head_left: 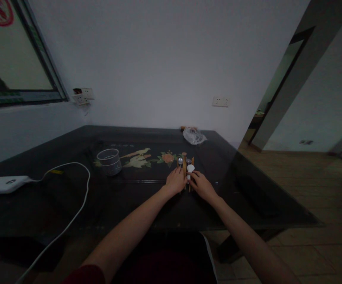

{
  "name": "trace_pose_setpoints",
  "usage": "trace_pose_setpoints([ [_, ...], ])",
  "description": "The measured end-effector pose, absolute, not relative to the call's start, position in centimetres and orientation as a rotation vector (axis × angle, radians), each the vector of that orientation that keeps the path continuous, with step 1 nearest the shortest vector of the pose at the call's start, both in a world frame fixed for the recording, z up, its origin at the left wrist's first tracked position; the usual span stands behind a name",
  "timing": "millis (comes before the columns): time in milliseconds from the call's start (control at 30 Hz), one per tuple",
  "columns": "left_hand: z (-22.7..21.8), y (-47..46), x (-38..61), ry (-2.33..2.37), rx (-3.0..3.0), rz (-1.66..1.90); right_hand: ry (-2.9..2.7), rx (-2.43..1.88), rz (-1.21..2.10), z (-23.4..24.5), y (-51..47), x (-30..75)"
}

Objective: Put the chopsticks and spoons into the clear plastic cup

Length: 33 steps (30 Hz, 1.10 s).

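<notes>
Close together over the dark table (141, 209), my two hands are at a bunch of utensils. Wooden chopsticks (184, 161) lie between them, pointing away from me. My left hand (175, 181) is closed against the chopsticks from the left, its fingers beside a metal spoon (180, 161). A white spoon (190, 168) with a short handle is pinched in the fingers of my right hand (202, 186). Behind it shows another dark, rounded spoon head (188, 161). The lower ends of the utensils are partly hidden by my hands.
A clear plastic container (109, 161) with holes in its lower wall stands to the left. At the far left lies a white device (5, 184) with a white cable (86, 189) running off the front edge. A crumpled plastic bag (194, 136) lies near the wall.
</notes>
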<state>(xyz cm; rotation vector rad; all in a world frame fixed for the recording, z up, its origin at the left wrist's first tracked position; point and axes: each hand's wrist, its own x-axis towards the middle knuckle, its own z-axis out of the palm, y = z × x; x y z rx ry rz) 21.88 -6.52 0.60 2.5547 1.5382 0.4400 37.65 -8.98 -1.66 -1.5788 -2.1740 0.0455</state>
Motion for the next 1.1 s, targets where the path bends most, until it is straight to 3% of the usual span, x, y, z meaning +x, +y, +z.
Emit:
trace_pose_setpoints([
  [300,2.6,-7.3,21.6,1.529,2.678,0.489,-2.065,-1.566,0.050,-0.6,-9.4,37.6],
  [533,6.7,-8.5,19.7,1.466,2.596,0.434,-1.993,-1.515,0.140,-0.4,-9.1,37.7],
  [867,12.2,-9.6,4.4,1.300,2.259,1.520,-1.934,-1.214,0.399,3.0,-9.4,35.2],
  [1000,11.4,-8.1,-2.4,1.424,1.803,1.983,-1.920,-1.060,0.599,4.5,-8.7,31.2],
  [1100,9.1,-5.7,-5.7,1.408,1.280,2.134,-1.947,-0.920,0.790,4.8,-7.7,27.1],
])
